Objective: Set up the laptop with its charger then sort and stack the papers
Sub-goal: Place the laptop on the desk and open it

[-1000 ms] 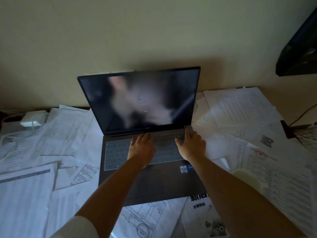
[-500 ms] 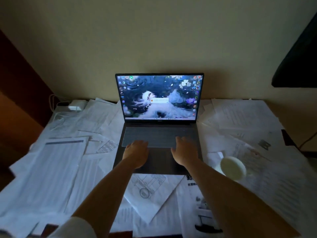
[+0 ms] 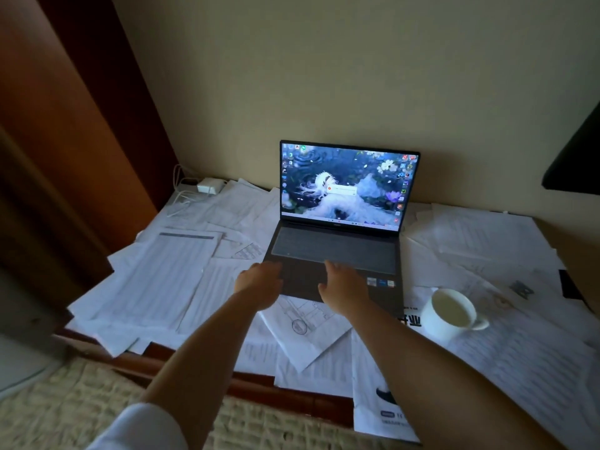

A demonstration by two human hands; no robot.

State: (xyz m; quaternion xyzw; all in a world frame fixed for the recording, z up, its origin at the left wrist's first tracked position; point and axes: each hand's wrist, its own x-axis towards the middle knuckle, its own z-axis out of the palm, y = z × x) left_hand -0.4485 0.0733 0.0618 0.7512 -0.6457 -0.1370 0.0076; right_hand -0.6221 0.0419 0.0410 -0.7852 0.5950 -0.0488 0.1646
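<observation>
The grey laptop (image 3: 337,251) stands open on the desk against the wall, its screen lit with a desktop picture. My left hand (image 3: 259,280) hovers over the front left corner of its palm rest, fingers loose, holding nothing. My right hand (image 3: 344,282) is over the middle of the palm rest, fingers spread, also with nothing in it. The white charger brick (image 3: 207,185) lies at the far left with its white cable (image 3: 180,196) coiled beside it, apart from the laptop. Loose papers (image 3: 156,277) cover the desk on all sides, overlapping.
A white mug (image 3: 449,315) stands on papers right of the laptop. A dark wooden panel (image 3: 65,141) rises at the left. A black object (image 3: 578,157) hangs at the upper right. The desk's front edge (image 3: 253,381) borders a woven cream surface.
The laptop screen went from dark to a lit desktop. Both my hands drew back from the keyboard to the palm rest, and the view pulled away from the desk.
</observation>
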